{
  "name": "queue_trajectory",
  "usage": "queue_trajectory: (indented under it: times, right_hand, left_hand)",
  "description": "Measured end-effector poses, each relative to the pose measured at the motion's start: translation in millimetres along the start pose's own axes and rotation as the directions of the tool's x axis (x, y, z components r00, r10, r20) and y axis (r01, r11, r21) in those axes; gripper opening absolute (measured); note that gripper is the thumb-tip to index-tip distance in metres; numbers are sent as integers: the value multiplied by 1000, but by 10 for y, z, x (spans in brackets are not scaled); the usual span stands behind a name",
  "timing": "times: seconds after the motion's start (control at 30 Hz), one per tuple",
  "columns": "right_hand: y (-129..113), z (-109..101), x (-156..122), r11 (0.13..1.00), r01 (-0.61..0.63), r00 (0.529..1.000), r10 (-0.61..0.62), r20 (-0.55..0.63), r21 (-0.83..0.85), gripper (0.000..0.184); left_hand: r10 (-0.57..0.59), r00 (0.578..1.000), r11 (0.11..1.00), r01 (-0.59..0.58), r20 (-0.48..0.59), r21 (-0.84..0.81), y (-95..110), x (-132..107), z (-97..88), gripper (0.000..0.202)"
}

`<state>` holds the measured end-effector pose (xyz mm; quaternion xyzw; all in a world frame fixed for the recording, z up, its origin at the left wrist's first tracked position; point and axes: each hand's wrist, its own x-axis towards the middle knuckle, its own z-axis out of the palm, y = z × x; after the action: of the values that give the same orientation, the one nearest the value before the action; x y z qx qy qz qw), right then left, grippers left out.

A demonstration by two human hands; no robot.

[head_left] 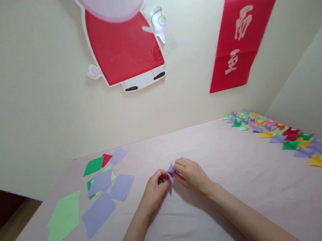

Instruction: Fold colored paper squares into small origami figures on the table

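Note:
A small folded piece of purple paper point(170, 172) is held up between my two hands, a little above the pale cloth. My left hand point(156, 190) pinches its left side with thumb and fingers. From the right, my right hand point(191, 174) grips the other side, its fingers curled and closed. Pointed flaps of the paper stick out above and below the fingertips. The fingers hide the rest of its shape.
Loose purple sheets point(121, 187), light green sheets point(64, 218) and a dark green sheet point(93, 166) lie at left. Rows of folded colourful paper pieces point(283, 135) stand along the right. Behind is a wall with a cartoon sticker point(123, 46) and a red banner point(235, 39).

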<state>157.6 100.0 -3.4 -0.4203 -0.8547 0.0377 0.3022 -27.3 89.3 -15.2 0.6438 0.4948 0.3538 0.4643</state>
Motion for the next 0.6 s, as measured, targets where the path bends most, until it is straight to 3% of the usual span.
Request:
queue_trajectory:
  times: [0.07, 0.17, 0.2, 0.27, 0.37, 0.43, 0.5, 0.6]
  right_hand:
    - [200, -215, -56, 997, -79, 997, 80, -22, 7, 13]
    - [754, -751, -218, 953, -268, 963, 260, -71, -143, 12]
    - [983, -968, -292, 907, -340, 940, 332, -75, -250, 10]
    - [1439, -1404, -452, 714, -504, 846, 522, -110, -486, 9]
    - [1999, -1921, -664, 556, -612, 754, 625, -201, -562, 26]
    - [2273, -2099, -761, 403, -700, 646, 710, -281, -589, 43]
    - [2497, -2140, -823, 353, -730, 609, 725, -321, -586, 53]
    - [2761, -2030, -875, 432, -714, 678, 622, -392, -550, 66]
  left_hand:
    - [-15, 1000, 1000, 15, -24, 7, 17, -13, -8, 17]
    - [-17, 998, 999, 18, -57, 29, 35, -30, -6, 17]
    - [-15, 998, 999, 17, -62, 32, 36, -33, -2, 16]
    - [-13, 997, 999, 16, -76, 31, 28, -34, 13, 15]
    - [-6, 996, 999, 10, -94, 39, 6, -31, 37, 14]
    - [1, 995, 999, 4, -98, 53, -2, -31, 48, 14]
    - [3, 995, 998, 4, -96, 68, 0, -32, 53, 14]
    - [-3, 996, 996, 10, -87, 83, 14, -33, 50, 14]
